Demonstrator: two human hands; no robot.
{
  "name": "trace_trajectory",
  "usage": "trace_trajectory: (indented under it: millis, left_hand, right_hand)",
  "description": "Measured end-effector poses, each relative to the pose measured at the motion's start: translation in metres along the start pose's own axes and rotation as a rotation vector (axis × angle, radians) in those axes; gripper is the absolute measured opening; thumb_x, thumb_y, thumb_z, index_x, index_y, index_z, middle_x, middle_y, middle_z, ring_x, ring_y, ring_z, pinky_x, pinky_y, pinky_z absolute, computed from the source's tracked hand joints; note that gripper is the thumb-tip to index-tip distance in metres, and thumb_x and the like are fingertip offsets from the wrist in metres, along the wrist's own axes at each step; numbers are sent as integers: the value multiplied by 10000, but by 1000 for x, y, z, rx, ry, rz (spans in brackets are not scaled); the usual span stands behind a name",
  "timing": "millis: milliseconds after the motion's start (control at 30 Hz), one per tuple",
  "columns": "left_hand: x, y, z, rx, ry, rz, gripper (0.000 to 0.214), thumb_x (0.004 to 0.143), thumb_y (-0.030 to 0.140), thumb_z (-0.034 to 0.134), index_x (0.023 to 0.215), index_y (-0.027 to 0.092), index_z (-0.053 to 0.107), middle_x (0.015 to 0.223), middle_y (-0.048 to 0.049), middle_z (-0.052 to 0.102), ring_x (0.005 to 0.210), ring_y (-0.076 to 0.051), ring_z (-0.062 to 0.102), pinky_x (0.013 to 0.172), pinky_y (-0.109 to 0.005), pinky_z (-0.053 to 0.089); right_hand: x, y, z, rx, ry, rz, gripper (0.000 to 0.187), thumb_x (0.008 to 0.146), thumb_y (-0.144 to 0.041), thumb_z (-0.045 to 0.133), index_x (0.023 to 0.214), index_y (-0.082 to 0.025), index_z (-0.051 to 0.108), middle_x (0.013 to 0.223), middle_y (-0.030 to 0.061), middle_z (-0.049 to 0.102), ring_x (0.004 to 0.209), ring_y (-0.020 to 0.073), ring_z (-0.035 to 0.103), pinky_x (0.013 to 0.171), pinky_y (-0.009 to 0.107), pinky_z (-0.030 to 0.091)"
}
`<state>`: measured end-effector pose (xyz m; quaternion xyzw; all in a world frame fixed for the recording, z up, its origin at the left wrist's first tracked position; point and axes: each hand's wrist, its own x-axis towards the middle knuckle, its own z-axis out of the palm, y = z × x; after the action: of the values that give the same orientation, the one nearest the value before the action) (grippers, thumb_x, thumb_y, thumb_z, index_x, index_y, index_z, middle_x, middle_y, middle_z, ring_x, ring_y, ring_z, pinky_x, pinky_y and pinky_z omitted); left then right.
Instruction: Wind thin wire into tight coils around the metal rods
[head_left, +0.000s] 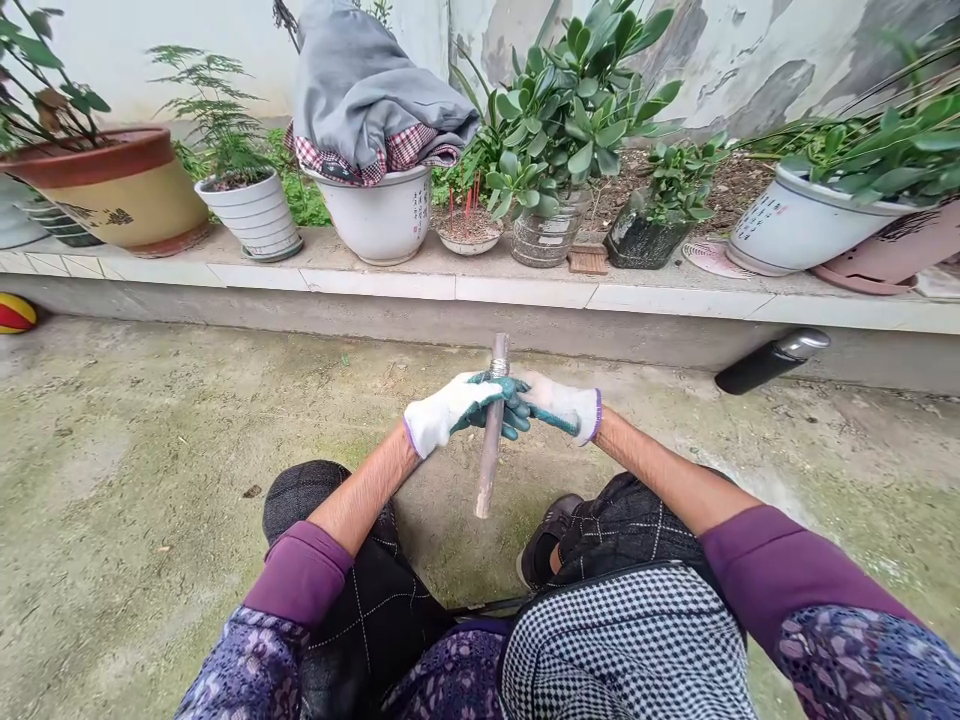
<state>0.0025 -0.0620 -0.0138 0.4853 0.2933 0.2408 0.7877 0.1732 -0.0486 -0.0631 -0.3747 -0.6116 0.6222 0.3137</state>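
Both my hands wear white knit gloves with green palms and meet in front of me above my knees. My left hand (450, 412) and my right hand (559, 405) are both wrapped round the upper part of a grey metal rod (489, 470). The rod stands nearly upright, with its threaded top end poking out above my fingers and its lower end hanging free over the concrete ground (135, 480). My fingers overlap on the rod, so the exact grip of each is partly hidden.
A tiled ledge (525, 290) runs across ahead with several potted plants, one white pot (382, 215) draped with grey cloth. A black and silver flask (772, 362) lies at the ledge's foot on the right. A coloured ball (15, 313) sits far left.
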Motion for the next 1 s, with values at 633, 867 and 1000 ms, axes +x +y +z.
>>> trace_trajectory:
  millis: [633, 867, 1000]
  left_hand:
    - [-10, 13, -33, 506, 324, -96, 247, 780, 363, 662, 917, 167, 599, 654, -4, 657, 344, -49, 398, 332, -181, 285]
    - [-14, -1, -20, 809, 128, -281, 157, 609, 217, 771, 617, 169, 622, 413, 32, 502, 326, -84, 415, 333, -191, 247]
    - [-22, 3, -11, 748, 75, -144, 210, 656, 331, 772, 688, 168, 644, 471, 28, 517, 372, -82, 418, 347, -190, 263]
  right_hand:
    - [-32, -53, -25, -361, 160, 176, 353, 758, -448, 635, 863, -120, 717, 493, -54, 431, 418, 65, 322, 375, 208, 257]
    - [-14, -36, -19, -815, 104, 13, 188, 769, -293, 585, 800, -187, 737, 713, 8, 685, 674, 150, 571, 626, 242, 435]
    - [1, -21, -20, -837, 47, 14, 182, 775, -239, 564, 809, -185, 734, 813, 25, 730, 759, 176, 625, 727, 264, 467]
